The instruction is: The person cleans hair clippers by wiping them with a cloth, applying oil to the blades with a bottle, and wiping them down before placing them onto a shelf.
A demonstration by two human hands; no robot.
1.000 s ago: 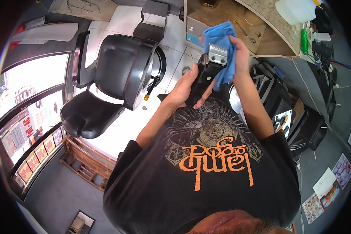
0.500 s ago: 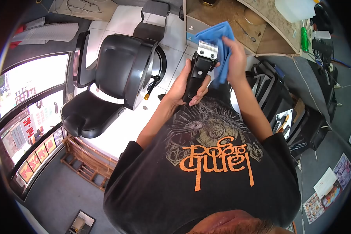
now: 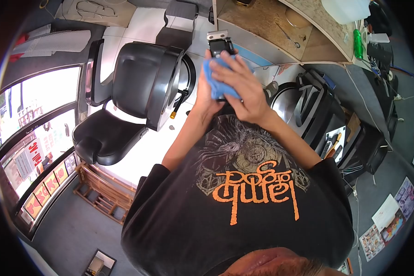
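A black hair clipper (image 3: 219, 47) with a silver blade at its top end rests in my left hand (image 3: 203, 94), whose fingers are mostly hidden behind it. My right hand (image 3: 244, 89) presses a blue cloth (image 3: 221, 88) over the clipper's body, fingers lying across the cloth. The blade end sticks out above both hands, uncovered. Most of the clipper's handle is hidden under the cloth and hand.
Left of my hands stands a black barber chair (image 3: 138, 83) with a lever. A wooden counter (image 3: 262, 25) lies ahead to the right, with scissors (image 3: 289, 37) and a green-handled tool (image 3: 358, 43). A bamboo bench (image 3: 101, 193) sits below the window.
My right hand has brought the cloth from beside the blade down onto the clipper's body. The clipper has shifted slightly left and its blade end now points farther up.
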